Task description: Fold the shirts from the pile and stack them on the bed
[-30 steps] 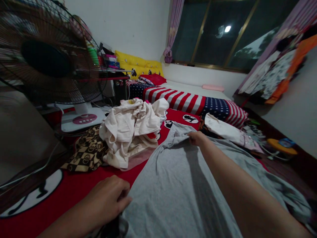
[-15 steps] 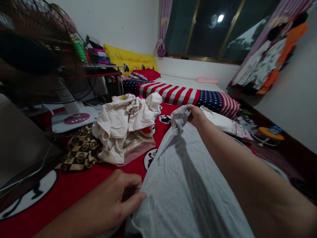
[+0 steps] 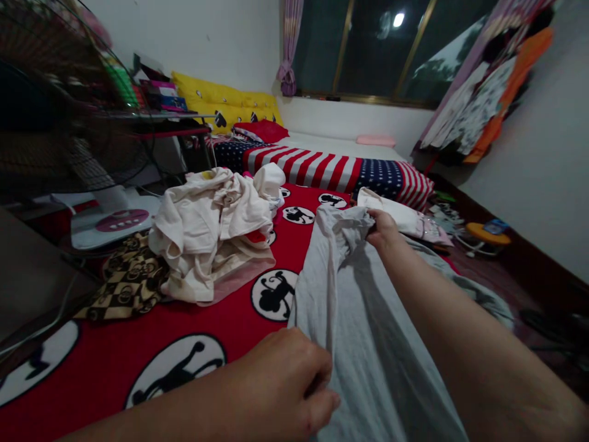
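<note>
A light grey garment (image 3: 368,319) stretches lengthwise over a red blanket (image 3: 184,325) printed with black monkey figures in white ovals. My right hand (image 3: 381,228), arm extended, is closed on the bunched far end of the grey cloth. Nearer to me, my left hand (image 3: 289,380) is curled closed at the cloth's left edge, gripping it low down; the fingertips are partly hidden. Left of the cloth lies a heap of cream-white clothes (image 3: 216,227), with a brown checkered cloth (image 3: 129,279) beside it.
A standing fan (image 3: 110,215) is at the left. Behind, a bed (image 3: 313,175) has a striped-and-starred cover and a yellow cushion (image 3: 230,101). Folded white clothing (image 3: 396,215) lies beyond my right hand. A small orange-topped stool (image 3: 488,233) stands at the right; clothes (image 3: 492,104) hang by the window.
My left hand has moved right, carrying the garment's left edge inward. My right hand has shifted slightly right with the far end, uncovering more blanket. The view has turned a little right.
</note>
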Available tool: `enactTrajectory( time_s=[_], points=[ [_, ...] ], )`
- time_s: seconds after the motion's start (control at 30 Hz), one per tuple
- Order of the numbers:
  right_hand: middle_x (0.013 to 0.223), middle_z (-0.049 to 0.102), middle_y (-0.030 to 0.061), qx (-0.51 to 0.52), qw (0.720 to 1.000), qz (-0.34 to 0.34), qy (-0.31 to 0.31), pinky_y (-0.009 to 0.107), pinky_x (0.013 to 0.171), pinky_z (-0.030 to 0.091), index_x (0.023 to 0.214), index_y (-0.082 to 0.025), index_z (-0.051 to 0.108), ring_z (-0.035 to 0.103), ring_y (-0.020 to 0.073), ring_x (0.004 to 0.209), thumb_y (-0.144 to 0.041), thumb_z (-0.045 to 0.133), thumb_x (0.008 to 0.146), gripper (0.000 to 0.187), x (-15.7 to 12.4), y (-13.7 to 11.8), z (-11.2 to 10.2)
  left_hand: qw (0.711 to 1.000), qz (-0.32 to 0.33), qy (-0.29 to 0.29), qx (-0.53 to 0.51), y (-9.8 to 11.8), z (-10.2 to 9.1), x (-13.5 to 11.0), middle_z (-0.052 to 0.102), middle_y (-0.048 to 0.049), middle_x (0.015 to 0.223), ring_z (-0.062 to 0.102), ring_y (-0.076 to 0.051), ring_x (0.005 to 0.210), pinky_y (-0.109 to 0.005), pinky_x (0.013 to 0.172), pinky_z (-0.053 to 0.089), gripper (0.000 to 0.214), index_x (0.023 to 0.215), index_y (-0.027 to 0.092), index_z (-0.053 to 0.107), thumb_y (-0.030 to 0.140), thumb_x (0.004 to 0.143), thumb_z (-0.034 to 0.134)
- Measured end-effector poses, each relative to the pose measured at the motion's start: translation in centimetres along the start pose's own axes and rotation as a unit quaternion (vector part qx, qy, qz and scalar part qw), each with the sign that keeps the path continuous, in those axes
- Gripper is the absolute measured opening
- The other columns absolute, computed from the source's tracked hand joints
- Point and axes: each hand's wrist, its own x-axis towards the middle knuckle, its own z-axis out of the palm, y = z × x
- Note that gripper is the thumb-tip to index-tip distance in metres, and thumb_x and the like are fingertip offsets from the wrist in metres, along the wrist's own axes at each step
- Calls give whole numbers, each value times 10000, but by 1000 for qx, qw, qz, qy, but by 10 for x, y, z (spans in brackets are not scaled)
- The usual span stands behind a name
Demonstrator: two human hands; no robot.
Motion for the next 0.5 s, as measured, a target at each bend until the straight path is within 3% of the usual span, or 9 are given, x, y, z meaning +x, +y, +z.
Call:
enactTrajectory(
  time_s=[0.2,0.3,0.5],
  points=[
    [583,610,39,54,995,70,34,339,708,552,746,-177,553,640,205,677,-170,457,745,96,-1,41,-31,998,7,-62,8,-4,23,28,631,-31,625,530,-123,526,-214,424,262,205,682,188,662,333,783,558],
    [633,644,50,56,995,68,42,337,703,549,795,-169,569,649,203,702,-206,464,788,111,-3,55,-35,994,5,-111,-3,-6,31,40,606,-19,583,533,-122,508,-214,424,265,137,655,185,631,267,755,587],
    [737,661,43,-31,997,39,50,299,678,529,821,-181,566,637,182,712,-297,617,775,135,-6,58,-42,991,5,-130,-21,-14,39,51,607,12,584,528,-111,507,-204,460,305,143,643,196,604,289,740,653]
  ],
)
